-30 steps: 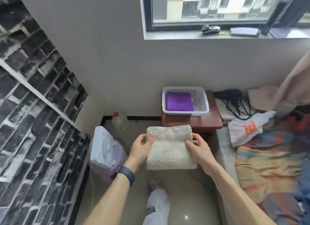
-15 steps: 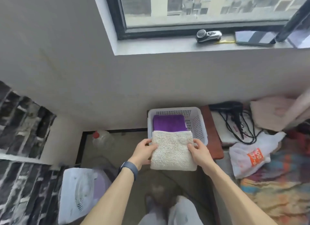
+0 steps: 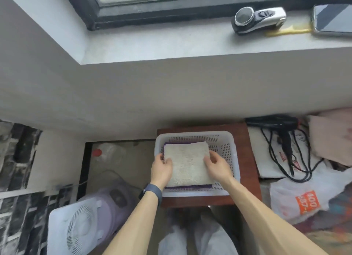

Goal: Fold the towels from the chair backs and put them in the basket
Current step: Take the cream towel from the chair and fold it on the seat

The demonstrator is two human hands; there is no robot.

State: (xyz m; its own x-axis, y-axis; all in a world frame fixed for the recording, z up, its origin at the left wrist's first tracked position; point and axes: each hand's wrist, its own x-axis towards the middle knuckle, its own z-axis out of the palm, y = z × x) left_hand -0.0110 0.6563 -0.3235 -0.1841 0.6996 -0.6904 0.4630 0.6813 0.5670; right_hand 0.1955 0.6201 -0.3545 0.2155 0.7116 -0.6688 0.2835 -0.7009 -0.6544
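Beneath a grey windowsill, a small wooden table [image 3: 245, 178] carries the white perforated basket [image 3: 233, 159]. Inside it a folded cream towel [image 3: 187, 162] lies on a purple towel [image 3: 188, 186], whose edges just show. The left hand [image 3: 161, 169] and right hand [image 3: 217, 166] rest on the cream towel's two sides, fingers curled over its edges. It looks soft, light and limp, best held flat by both sides. Open room remains along the basket's right wall; the left side is snug.
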